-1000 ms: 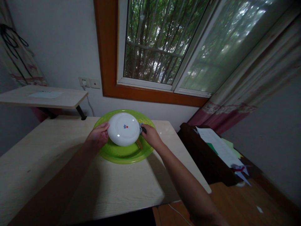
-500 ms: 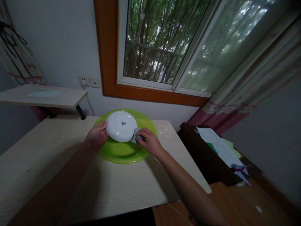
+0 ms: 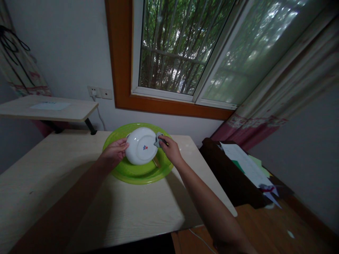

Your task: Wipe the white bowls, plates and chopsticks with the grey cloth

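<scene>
A white plate (image 3: 138, 144) is held with its underside, marked by a small red and blue emblem, facing me. My left hand (image 3: 116, 151) grips its left rim, thumb on the underside. Pinched in my right hand (image 3: 170, 147) is a grey cloth (image 3: 159, 140), touching the plate's right rim. Both hands are over a large green basin (image 3: 140, 181) on the table. A small tan strip (image 3: 156, 162), whose kind I cannot tell, shows in the basin below the plate's right side.
The pale wooden table (image 3: 143, 208) carries a raised shelf (image 3: 50, 114) at the left, with a sheet of paper (image 3: 50, 105) on it. Behind are a wall socket (image 3: 94, 92) and a window. To the right, papers (image 3: 246, 165) lie on a dark brown piece of furniture (image 3: 227, 176).
The plate has shifted slightly right and turned in my left hand. My right hand has carried the cloth from the plate's lower right rim up to its upper right rim.
</scene>
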Available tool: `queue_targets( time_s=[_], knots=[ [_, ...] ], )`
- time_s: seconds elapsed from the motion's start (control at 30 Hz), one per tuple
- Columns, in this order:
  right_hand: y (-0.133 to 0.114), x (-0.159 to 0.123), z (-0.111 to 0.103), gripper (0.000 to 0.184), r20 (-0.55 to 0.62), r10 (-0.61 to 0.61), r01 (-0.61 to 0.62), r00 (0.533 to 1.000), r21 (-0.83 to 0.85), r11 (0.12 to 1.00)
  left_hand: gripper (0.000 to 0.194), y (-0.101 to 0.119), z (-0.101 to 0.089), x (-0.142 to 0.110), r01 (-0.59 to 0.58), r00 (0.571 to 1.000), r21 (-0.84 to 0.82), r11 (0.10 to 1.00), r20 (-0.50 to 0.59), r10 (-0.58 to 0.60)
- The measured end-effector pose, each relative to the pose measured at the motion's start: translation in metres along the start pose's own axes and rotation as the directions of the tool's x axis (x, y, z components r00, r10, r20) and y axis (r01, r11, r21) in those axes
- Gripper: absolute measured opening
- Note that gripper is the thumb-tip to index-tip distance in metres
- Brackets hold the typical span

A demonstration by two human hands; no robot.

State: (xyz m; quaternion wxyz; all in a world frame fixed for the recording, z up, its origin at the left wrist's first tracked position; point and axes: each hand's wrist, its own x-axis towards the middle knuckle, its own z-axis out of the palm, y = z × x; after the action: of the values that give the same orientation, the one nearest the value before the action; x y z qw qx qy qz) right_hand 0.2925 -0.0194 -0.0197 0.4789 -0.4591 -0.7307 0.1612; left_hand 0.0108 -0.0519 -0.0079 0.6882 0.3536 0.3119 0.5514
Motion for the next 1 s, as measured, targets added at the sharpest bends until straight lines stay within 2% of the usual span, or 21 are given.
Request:
queue_targets(
  time_s=[0.1,0.23,0.3,0.4,0.43,0.5,0.6,0.67,0.77,0.87,1.0],
  knots=[
    [-0.009,0.007,0.004,0.03,-0.012,-0.05,0.05,0.999,0.003,0.999,0.037,-0.001,0.0,0.0,0.032,0.999,0.045,0.998,0.031,-0.034],
    [-0.036,0.012,0.006,0.034,0.008,-0.197,0.197,0.98,-0.072,0.978,0.034,-0.003,-0.002,0.001,0.045,0.996,0.089,0.995,0.079,-0.052],
    [-0.05,0.012,0.008,0.038,0.072,-0.29,0.296,0.954,-0.098,0.95,0.034,-0.004,-0.001,0.0,0.054,0.992,0.119,0.991,0.106,-0.067],
    [-0.064,0.009,0.012,0.04,0.201,-0.408,0.43,0.891,-0.081,0.899,0.034,-0.004,0.004,-0.002,0.077,0.987,0.159,0.984,0.128,-0.098],
    [-0.066,0.008,0.013,0.041,0.224,-0.427,0.452,0.876,-0.072,0.889,0.033,-0.004,0.006,-0.003,0.08,0.986,0.165,0.983,0.132,-0.103],
    [-0.066,0.007,0.014,0.041,0.221,-0.429,0.452,0.876,-0.064,0.89,0.032,-0.002,0.009,-0.005,0.079,0.985,0.168,0.983,0.141,-0.104],
    [-0.059,0.008,0.011,0.037,0.134,-0.34,0.349,0.931,-0.056,0.935,0.033,-0.001,0.01,-0.007,0.075,0.98,0.175,0.982,0.171,-0.105],
    [-0.048,0.01,0.008,0.034,0.068,-0.235,0.238,0.97,-0.03,0.971,0.035,-0.001,0.009,-0.007,0.069,0.978,0.184,0.98,0.184,-0.103],
    [-0.027,0.013,0.003,0.032,0.023,-0.061,0.06,0.998,0.036,0.998,0.037,-0.001,0.007,-0.007,0.055,0.981,0.191,0.98,0.171,-0.089],
    [-0.008,0.012,0.0,0.031,0.028,0.14,-0.143,0.99,0.12,0.982,0.039,-0.001,0.007,-0.006,0.041,0.987,0.195,0.98,0.142,-0.07],
    [0.002,0.006,-0.001,0.032,0.109,0.358,-0.373,0.928,0.222,0.901,0.035,0.0,0.006,-0.004,0.014,0.993,0.153,0.988,0.115,-0.032]
  ],
)
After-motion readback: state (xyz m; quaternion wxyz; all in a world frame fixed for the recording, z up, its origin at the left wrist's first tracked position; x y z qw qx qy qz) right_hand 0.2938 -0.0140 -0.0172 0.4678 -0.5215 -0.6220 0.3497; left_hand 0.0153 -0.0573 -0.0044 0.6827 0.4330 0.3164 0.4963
